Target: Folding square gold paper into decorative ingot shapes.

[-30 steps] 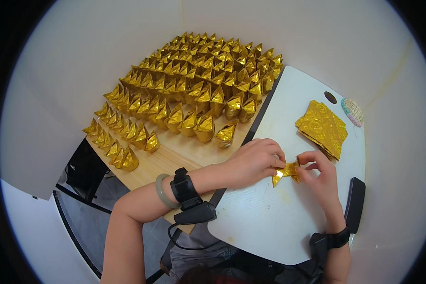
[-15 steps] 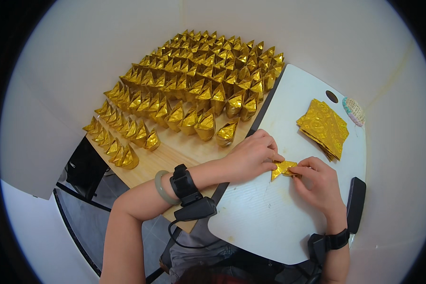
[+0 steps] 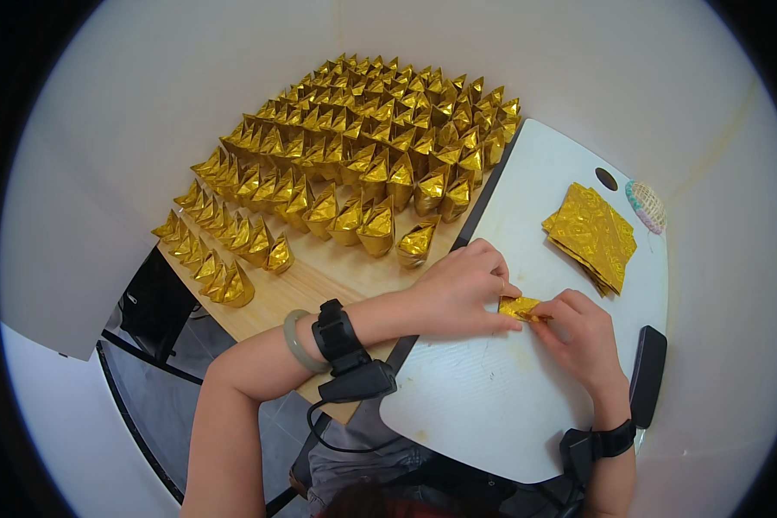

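A small piece of folded gold foil paper point(image 3: 518, 308) lies on the white board between my hands. My left hand point(image 3: 468, 289) has its forefinger on the paper's upper left part and its thumb by the lower left corner, the two gripping that end. At the opposite end, my right hand point(image 3: 578, 332) pinches the paper between thumb and fingers, which hide that tip. A fanned stack of flat gold foil sheets point(image 3: 593, 235) with an embossed pattern rests on the board, farther off to the right.
Many gold folded paper ingots point(image 3: 345, 147) stand in rows on the wooden table point(image 3: 298, 298) to the left. The white board point(image 3: 475, 406) has a dark oval hole near a small woven item point(image 3: 646, 205). A black oblong object point(image 3: 648, 375) sits at its right edge.
The pointed flap at the paper's left end has been folded in, leaving a narrower strip. My left thumb has shifted down and to the right. My right hand stays at the right end.
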{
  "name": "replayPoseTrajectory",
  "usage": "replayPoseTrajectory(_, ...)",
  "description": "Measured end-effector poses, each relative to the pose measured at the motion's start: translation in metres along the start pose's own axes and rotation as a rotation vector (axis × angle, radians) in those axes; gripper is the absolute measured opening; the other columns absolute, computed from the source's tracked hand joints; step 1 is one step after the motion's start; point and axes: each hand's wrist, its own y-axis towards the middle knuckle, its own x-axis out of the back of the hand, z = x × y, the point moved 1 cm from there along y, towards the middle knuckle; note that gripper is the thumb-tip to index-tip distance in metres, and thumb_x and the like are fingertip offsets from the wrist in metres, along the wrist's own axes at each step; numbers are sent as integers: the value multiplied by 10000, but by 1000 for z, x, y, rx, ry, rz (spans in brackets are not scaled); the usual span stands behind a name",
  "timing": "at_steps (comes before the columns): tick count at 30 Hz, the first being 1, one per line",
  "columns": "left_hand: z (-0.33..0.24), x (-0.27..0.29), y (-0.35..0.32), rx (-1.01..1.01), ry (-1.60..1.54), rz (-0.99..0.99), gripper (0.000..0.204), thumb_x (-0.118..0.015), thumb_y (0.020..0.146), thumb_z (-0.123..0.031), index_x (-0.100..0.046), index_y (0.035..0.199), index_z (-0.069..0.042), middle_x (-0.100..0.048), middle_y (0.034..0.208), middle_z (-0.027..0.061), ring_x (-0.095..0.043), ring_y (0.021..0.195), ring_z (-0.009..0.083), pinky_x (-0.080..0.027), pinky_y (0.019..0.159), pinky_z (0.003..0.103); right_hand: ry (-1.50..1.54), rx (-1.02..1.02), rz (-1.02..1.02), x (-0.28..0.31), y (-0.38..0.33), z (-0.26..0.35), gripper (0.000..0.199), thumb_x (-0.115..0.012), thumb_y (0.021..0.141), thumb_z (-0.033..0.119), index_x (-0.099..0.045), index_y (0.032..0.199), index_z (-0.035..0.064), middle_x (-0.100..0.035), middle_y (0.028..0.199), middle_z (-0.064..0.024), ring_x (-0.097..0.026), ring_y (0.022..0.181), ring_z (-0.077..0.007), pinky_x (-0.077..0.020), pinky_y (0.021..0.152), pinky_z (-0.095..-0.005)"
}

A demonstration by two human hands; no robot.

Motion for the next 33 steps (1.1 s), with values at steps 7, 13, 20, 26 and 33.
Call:
replayPoseTrajectory(7, -10, -4, 0, 3, 166, -75, 306, -713, 757, -280, -719, 992, -84, -563, 955, 54, -512, 1005, 232, -468, 817, 338, 16, 89, -34, -2, -1, -4, 151, -729, 728, 47, -698, 867, 98, -602, 761, -39, -603, 667, -196, -497, 579, -316)
replayPoseTrajectory(13, -9, -4, -2, 47, 156, -88, 258, -683, 772, -253, -730, 963, -85, -571, 939, 42, -521, 988, 221, -474, 800, 330, 115, 63, -32, 5, -1, -7, 174, -711, 712, -4, -697, 866, 77, -616, 781, -45, -613, 659, -201, -506, 584, -302)
replayPoseTrajectory(20, -7, -5, -1, 47, 129, -95, 247, -680, 781, -254, -732, 945, -77, -588, 917, 41, -527, 977, 220, -477, 800, 335, 179, 20, -31, -4, -2, -7, 158, -719, 732, -7, -683, 873, 53, -614, 804, -69, -618, 663, -200, -509, 596, -292)
replayPoseTrajectory(26, -6, -4, 0, 45, 88, -38, 247, -723, 784, -237, -720, 971, -76, -598, 904, 46, -524, 986, 227, -462, 831, 339, 476, -223, -12, -12, -3, -11, 284, -790, 717, 35, -652, 965, 32, -624, 880, -60, -612, 703, -144, -516, 640, -267)
replayPoseTrajectory(33, -6, -5, 0, 103, -152, -20, 218, -751, 771, -136, -715, 977, -74, -615, 920, 51, -528, 1013, 220, -452, 861, 332, 509, -438, 102, -10, 2, -5, 289, -817, 711, 75, -651, 942, 23, -623, 814, -19, -544, 679, -93, -457, 627, -216)
